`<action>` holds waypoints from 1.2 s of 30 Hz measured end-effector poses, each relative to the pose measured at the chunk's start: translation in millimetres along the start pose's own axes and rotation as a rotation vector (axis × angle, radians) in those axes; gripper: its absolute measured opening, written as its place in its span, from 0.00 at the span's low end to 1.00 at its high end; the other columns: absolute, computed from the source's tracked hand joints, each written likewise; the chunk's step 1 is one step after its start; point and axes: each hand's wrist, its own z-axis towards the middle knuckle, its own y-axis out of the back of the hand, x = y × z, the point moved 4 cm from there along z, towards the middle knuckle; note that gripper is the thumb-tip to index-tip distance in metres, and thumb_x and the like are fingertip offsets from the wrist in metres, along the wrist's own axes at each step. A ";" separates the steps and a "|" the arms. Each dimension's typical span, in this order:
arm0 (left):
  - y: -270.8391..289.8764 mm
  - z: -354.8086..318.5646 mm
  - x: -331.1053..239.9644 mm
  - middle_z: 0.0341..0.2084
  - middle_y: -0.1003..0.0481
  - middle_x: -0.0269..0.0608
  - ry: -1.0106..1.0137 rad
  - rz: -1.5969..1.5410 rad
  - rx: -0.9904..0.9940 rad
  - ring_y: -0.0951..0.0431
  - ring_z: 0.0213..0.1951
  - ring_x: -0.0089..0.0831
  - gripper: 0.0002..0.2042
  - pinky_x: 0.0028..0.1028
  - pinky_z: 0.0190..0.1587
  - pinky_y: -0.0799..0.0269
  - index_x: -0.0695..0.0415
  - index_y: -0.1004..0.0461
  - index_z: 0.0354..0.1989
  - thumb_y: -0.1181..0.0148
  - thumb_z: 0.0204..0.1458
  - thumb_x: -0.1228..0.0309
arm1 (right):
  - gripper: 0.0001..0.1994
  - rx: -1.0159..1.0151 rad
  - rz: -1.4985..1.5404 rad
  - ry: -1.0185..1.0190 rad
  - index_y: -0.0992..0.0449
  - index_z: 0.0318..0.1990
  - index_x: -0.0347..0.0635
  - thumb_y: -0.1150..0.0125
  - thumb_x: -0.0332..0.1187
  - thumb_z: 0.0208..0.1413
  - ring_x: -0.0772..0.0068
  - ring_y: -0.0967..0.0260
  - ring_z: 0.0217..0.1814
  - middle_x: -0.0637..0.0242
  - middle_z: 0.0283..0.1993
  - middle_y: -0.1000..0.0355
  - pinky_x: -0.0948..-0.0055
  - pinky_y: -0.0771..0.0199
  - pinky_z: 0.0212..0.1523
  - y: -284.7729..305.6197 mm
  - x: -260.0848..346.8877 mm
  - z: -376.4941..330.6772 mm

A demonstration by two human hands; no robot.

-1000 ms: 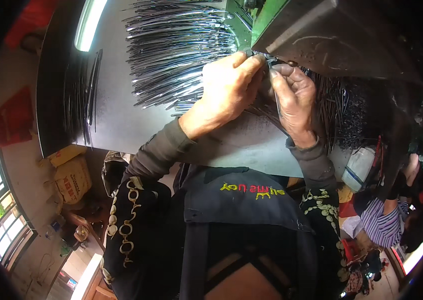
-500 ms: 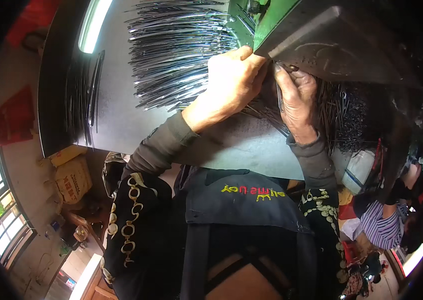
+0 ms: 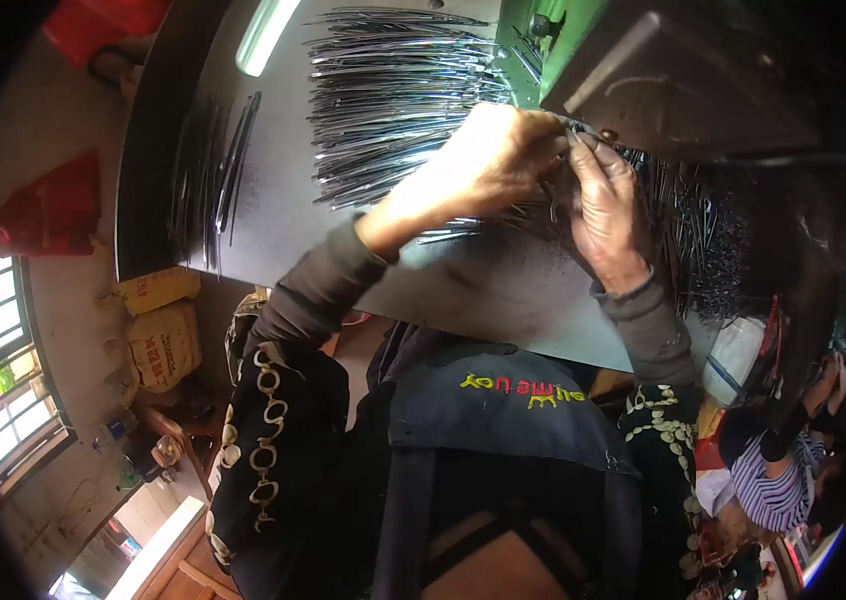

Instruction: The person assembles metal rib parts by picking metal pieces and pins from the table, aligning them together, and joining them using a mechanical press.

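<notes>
My left hand (image 3: 505,165) is closed, its fingers curled at the lower edge of a green and dark metal machine (image 3: 663,100). Whatever it grips is hidden behind the knuckles. Close beside it, my right hand (image 3: 607,210) pinches with thumb and fingers, and the fingertips of both hands meet. A thin dark metal rod (image 3: 553,208) shows below the right fingertips, partly hidden. Left of the hands, many thin dark rods (image 3: 393,100) lie side by side in a wide row on the grey metal table (image 3: 283,220).
A smaller bunch of rods (image 3: 213,180) lies near the table's left edge. More rods and dark scraps (image 3: 708,240) are heaped right of my right hand. Sacks (image 3: 165,345) stand below the table at left. A person in a striped top (image 3: 768,480) works at far right.
The whole view has shifted, so the table appears farther right. Both hands have drawn slightly away from the machine's edge, and their fingertips have come together.
</notes>
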 end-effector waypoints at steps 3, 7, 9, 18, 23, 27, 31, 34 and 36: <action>33.3 8.7 24.7 0.17 0.28 0.51 -0.080 0.580 -0.146 0.25 0.22 0.45 0.05 0.36 0.26 0.29 0.58 0.25 0.25 0.47 0.45 0.72 | 0.05 0.161 -0.108 -0.173 0.23 0.30 0.41 0.42 0.31 0.54 0.90 0.39 0.17 0.75 0.19 0.31 0.90 0.45 0.17 8.3 4.0 5.6; 77.5 37.5 72.3 0.24 0.27 0.51 -0.074 0.870 -0.279 0.25 0.34 0.45 0.12 0.38 0.37 0.30 0.60 0.27 0.28 0.47 0.51 0.62 | 0.07 0.619 -0.397 -0.134 0.26 0.25 0.36 0.43 0.27 0.53 0.88 0.38 0.19 0.75 0.17 0.34 0.84 0.39 0.20 -17.7 8.3 -31.3; 78.5 45.1 104.2 0.36 0.27 0.53 -0.235 1.043 -0.305 0.31 0.47 0.47 0.18 0.45 0.49 0.38 0.59 0.28 0.36 0.51 0.54 0.55 | 0.05 0.750 -0.545 -0.243 0.27 0.27 0.33 0.44 0.25 0.52 0.86 0.35 0.21 0.73 0.20 0.32 0.83 0.35 0.22 -19.0 8.8 -54.9; 66.4 39.1 101.1 0.26 0.26 0.46 -0.058 0.877 -0.182 0.26 0.32 0.45 0.11 0.39 0.34 0.30 0.59 0.26 0.26 0.53 0.52 0.66 | 0.06 0.567 -0.800 -0.083 0.27 0.28 0.32 0.43 0.28 0.51 0.87 0.40 0.17 0.68 0.16 0.32 0.79 0.41 0.18 -2.5 0.5 -85.0; 69.3 45.2 115.8 0.21 0.26 0.52 0.103 0.892 -0.155 0.25 0.25 0.52 0.22 0.44 0.29 0.29 0.58 0.25 0.25 0.59 0.58 0.55 | 0.06 0.426 -0.764 -0.065 0.27 0.29 0.34 0.41 0.29 0.51 0.88 0.40 0.14 0.67 0.14 0.33 0.79 0.41 0.16 -3.5 -9.4 -80.6; 76.7 48.0 107.5 0.12 0.29 0.52 0.043 0.926 -0.154 0.26 0.16 0.47 0.26 0.39 0.19 0.29 0.60 0.27 0.16 0.59 0.57 0.53 | 0.06 0.404 -0.802 -0.021 0.27 0.29 0.34 0.41 0.29 0.51 0.88 0.39 0.15 0.69 0.15 0.32 0.82 0.40 0.17 -0.7 -14.4 -81.2; 85.4 38.4 79.2 0.14 0.29 0.56 0.144 0.910 -0.188 0.26 0.20 0.53 0.30 0.43 0.24 0.29 0.62 0.27 0.16 0.63 0.58 0.50 | 0.07 0.383 -0.797 -0.062 0.27 0.29 0.34 0.42 0.29 0.52 0.89 0.39 0.15 0.70 0.16 0.32 0.82 0.40 0.17 1.1 -17.4 -78.2; 72.0 11.3 58.5 0.12 0.29 0.52 0.149 0.884 -0.219 0.26 0.18 0.49 0.23 0.42 0.23 0.30 0.61 0.27 0.19 0.55 0.56 0.54 | 0.07 0.363 -0.761 -0.035 0.27 0.29 0.33 0.42 0.29 0.52 0.89 0.39 0.16 0.70 0.16 0.32 0.82 0.39 0.17 3.2 -19.2 -79.3; 54.8 -10.9 49.1 0.19 0.29 0.45 -0.112 0.995 -0.432 0.28 0.25 0.42 0.13 0.37 0.29 0.31 0.57 0.27 0.24 0.44 0.50 0.60 | 0.07 0.374 -0.766 -0.023 0.27 0.30 0.33 0.42 0.29 0.52 0.88 0.38 0.17 0.69 0.17 0.31 0.83 0.38 0.18 4.9 -20.0 -79.7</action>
